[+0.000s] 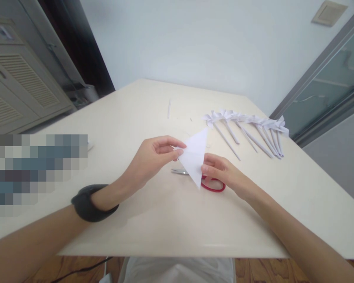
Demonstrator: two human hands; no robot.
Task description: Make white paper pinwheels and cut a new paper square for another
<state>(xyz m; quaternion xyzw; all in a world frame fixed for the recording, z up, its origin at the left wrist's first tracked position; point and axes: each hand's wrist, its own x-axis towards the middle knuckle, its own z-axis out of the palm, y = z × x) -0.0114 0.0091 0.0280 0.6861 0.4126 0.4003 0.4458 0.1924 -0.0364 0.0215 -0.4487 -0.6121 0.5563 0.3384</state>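
Both of my hands were on one folded sheet of white paper, a long triangle held just above the table with its point toward me. My left hand pinched the paper's left edge between thumb and fingertips, the other fingers loosely curled, and a dark band sat on that wrist. My right hand gripped the lower right edge of the paper, thumb on top and fingers tucked beneath. Right under the paper lay a pair of scissors, red handles showing beside my right hand and the metal blades poking out to the left. Farther off to the right, a row of white paper flowers on rolled paper stems lay fanned on the cream table. A thin paper strip rested well beyond my hands, toward the table's far edge.
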